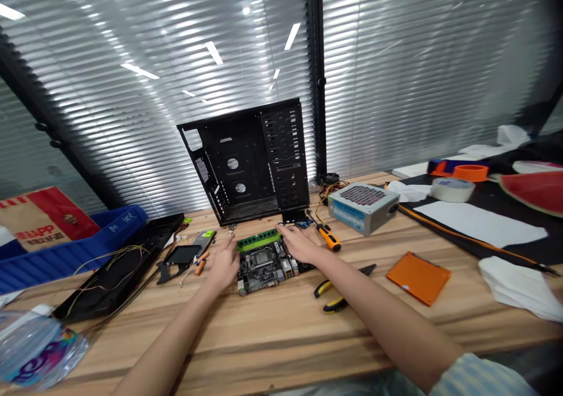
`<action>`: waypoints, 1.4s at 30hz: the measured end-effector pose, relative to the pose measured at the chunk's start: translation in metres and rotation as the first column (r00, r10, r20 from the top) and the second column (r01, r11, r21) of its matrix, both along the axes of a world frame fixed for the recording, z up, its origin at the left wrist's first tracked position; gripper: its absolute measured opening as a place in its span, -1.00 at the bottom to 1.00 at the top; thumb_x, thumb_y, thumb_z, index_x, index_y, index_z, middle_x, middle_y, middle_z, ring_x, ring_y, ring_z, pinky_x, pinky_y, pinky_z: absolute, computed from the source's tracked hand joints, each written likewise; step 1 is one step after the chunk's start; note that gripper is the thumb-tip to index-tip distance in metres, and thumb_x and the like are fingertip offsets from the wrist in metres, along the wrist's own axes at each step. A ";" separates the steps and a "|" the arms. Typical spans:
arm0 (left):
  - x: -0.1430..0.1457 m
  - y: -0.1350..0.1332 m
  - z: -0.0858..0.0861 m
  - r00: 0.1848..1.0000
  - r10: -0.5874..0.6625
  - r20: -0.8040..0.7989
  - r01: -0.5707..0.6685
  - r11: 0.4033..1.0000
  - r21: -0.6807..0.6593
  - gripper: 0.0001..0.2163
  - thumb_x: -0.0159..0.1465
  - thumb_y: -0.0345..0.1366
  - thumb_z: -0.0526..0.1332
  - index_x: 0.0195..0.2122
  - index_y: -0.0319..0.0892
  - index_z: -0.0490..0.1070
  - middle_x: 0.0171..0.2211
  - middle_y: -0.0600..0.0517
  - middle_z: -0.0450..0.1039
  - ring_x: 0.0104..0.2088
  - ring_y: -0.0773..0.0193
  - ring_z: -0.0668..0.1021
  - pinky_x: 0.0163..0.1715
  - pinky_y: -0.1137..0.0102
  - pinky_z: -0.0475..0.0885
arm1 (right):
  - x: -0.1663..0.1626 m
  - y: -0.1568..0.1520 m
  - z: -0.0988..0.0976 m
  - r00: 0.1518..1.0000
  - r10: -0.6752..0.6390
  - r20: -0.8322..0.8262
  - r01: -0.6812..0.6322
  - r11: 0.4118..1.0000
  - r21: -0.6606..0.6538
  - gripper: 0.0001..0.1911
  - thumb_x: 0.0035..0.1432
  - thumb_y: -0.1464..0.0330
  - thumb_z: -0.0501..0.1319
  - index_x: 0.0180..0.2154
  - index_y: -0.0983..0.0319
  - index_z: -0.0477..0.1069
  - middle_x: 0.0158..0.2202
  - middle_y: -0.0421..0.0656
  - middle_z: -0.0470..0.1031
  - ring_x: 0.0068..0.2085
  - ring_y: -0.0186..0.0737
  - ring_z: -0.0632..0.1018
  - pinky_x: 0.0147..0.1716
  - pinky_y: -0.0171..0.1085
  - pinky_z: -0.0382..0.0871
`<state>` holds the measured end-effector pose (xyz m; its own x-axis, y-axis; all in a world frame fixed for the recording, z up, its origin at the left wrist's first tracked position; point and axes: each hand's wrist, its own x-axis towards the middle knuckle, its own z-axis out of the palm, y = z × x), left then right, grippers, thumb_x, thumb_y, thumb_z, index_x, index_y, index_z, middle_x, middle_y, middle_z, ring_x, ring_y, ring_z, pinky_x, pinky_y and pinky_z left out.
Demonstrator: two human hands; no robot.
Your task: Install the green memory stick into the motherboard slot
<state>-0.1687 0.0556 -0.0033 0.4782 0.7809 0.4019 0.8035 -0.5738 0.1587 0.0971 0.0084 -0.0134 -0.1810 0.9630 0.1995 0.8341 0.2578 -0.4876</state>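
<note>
A motherboard (261, 267) lies on the wooden table with its square CPU socket facing up. Along its far edge runs a green memory module (258, 240). My left hand (225, 262) grips the board's left side, fingers pointing toward the far corner. My right hand (299, 244) is at the opposite side, its fingertips by the right end of the memory module and the palm over the board's edge. Parts of the fingertips are hard to make out. Behind the board stands an open black computer case (250, 167).
To the right are an orange screwdriver (329, 237), a power supply (364, 207), yellow-handled pliers (336, 296) and an orange drive (419, 277). At left are a black panel (109, 284) with wires, a blue bin (39, 267) and a plastic bottle (39, 349). Orange-handled small parts (201, 264) lie near my left hand.
</note>
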 end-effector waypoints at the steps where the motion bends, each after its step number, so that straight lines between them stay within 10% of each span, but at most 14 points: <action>1: 0.000 0.001 0.000 1.000 -0.004 0.011 0.004 1.000 -0.005 -0.77 0.24 -0.44 0.00 -0.22 -0.24 0.44 0.26 -0.27 0.26 0.24 -0.03 0.37 0.22 0.10 0.30 | 0.000 0.000 0.000 1.000 0.000 -0.001 0.000 1.000 -0.002 -0.39 0.32 0.50 -0.09 0.37 0.24 0.00 0.19 0.13 0.33 0.26 0.04 0.26 0.19 0.05 0.15; 14: 0.002 -0.005 -0.003 0.982 0.042 0.184 -0.044 0.999 0.010 -0.54 0.27 -0.34 0.04 0.19 -0.33 0.29 0.24 -0.24 0.30 0.25 0.01 0.35 0.28 0.07 0.23 | -0.003 0.001 -0.003 1.000 -0.014 -0.014 0.015 0.998 0.057 -0.36 0.27 0.55 -0.06 0.37 0.25 0.05 0.23 0.14 0.30 0.28 0.03 0.24 0.20 0.10 0.14; 21: -0.004 0.006 -0.003 0.987 0.144 0.078 -0.129 0.977 -0.169 -0.63 0.24 -0.35 0.06 0.03 -0.32 0.43 0.25 -0.27 0.27 0.24 -0.03 0.35 0.26 0.10 0.22 | -0.002 0.002 -0.004 1.000 -0.014 -0.001 0.014 0.998 0.063 -0.36 0.27 0.54 -0.07 0.36 0.24 0.06 0.22 0.11 0.32 0.29 0.00 0.24 0.21 0.05 0.13; 32: -0.001 0.007 -0.005 0.912 0.223 0.344 -0.072 0.913 -0.401 -0.59 0.20 -0.31 0.12 0.07 -0.31 0.41 0.32 -0.22 0.18 0.31 -0.02 0.26 0.31 0.12 0.11 | -0.001 0.006 -0.009 1.000 -0.014 -0.013 0.015 0.993 0.116 -0.29 0.17 0.60 -0.03 0.35 0.20 0.13 0.18 0.07 0.37 0.24 -0.03 0.31 0.18 -0.05 0.20; 42: -0.003 0.007 -0.005 0.907 0.064 0.415 0.028 0.977 -0.212 -0.56 0.19 -0.29 0.09 0.09 -0.31 0.40 0.29 -0.25 0.22 0.31 0.01 0.25 0.32 0.09 0.12 | 0.002 0.006 -0.010 0.999 -0.031 -0.019 0.034 0.987 0.160 -0.28 0.15 0.61 -0.02 0.33 0.18 0.16 0.24 0.02 0.33 0.24 -0.10 0.36 0.20 -0.10 0.21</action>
